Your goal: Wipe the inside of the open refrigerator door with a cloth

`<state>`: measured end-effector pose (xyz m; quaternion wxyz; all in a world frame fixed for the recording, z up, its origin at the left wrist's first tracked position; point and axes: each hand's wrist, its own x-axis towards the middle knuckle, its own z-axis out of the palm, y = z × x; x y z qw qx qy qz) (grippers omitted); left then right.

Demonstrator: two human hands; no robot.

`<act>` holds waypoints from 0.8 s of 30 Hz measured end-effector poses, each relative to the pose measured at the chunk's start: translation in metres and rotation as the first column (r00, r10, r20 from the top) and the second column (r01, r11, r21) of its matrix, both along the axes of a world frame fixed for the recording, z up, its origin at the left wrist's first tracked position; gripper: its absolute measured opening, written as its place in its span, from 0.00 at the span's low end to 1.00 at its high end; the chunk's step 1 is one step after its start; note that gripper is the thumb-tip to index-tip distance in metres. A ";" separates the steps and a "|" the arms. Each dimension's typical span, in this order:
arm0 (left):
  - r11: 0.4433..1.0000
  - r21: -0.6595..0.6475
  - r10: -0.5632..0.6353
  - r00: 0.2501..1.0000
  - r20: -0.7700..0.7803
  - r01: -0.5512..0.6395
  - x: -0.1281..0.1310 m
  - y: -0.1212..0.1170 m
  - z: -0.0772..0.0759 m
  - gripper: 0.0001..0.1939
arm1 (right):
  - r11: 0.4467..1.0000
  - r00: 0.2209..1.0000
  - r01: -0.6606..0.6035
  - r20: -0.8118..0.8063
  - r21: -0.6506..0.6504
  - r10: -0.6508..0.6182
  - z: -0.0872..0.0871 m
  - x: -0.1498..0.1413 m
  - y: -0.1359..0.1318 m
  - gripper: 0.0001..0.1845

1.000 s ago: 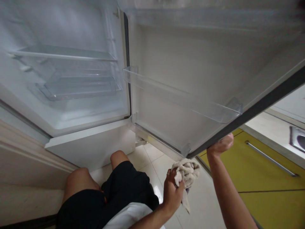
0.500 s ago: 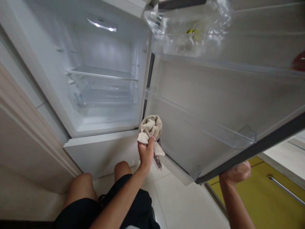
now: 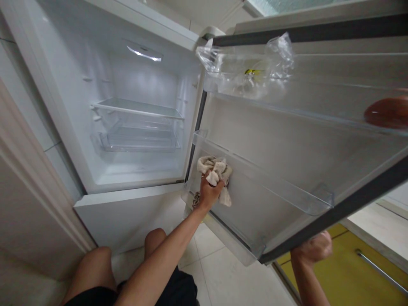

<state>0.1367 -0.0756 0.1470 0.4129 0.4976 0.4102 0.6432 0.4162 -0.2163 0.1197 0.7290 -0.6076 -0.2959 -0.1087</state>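
My left hand (image 3: 211, 193) is closed around a crumpled beige cloth (image 3: 225, 174). It presses the cloth to the inner face of the open fridge door (image 3: 255, 204), just under the middle clear door shelf (image 3: 267, 178). Part of the cloth hangs below my fingers. At the door's outer lower edge, my right hand (image 3: 312, 247) is curled up against the door from outside; its fingers are partly hidden.
The fridge interior (image 3: 143, 85) has a glass shelf (image 3: 140, 108) and a clear drawer (image 3: 140, 138). Plastic bags (image 3: 280, 59) and a reddish-brown object (image 3: 387, 112) sit in the upper door shelf. Yellow cabinets (image 3: 357, 272) stand behind the door.
My left hand has carried the cloth rightwards, from near the door hinge onto the door's inner face. My right hand stays at the door edge. The view has tilted up.
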 end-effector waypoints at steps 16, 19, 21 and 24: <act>0.754 0.055 -0.439 0.564 -0.700 0.655 0.010 -0.062 -0.027 0.28 | 0.993 0.997 0.078 -0.019 0.089 -0.077 0.014 -0.015 0.005 0.16; 0.809 -0.042 -0.417 0.522 -0.744 0.586 -0.002 -0.048 -0.033 0.29 | 0.991 0.996 0.088 -0.027 0.097 -0.086 0.012 -0.009 0.008 0.16; 0.818 -0.094 -0.408 0.456 -0.791 0.568 -0.008 -0.039 -0.030 0.29 | 0.991 0.995 0.093 -0.026 0.100 -0.091 0.011 -0.007 0.010 0.16; 0.807 -0.112 -0.325 0.276 -0.905 0.580 -0.017 -0.025 -0.022 0.27 | 0.988 0.994 0.111 -0.019 0.106 -0.109 0.010 -0.006 0.011 0.16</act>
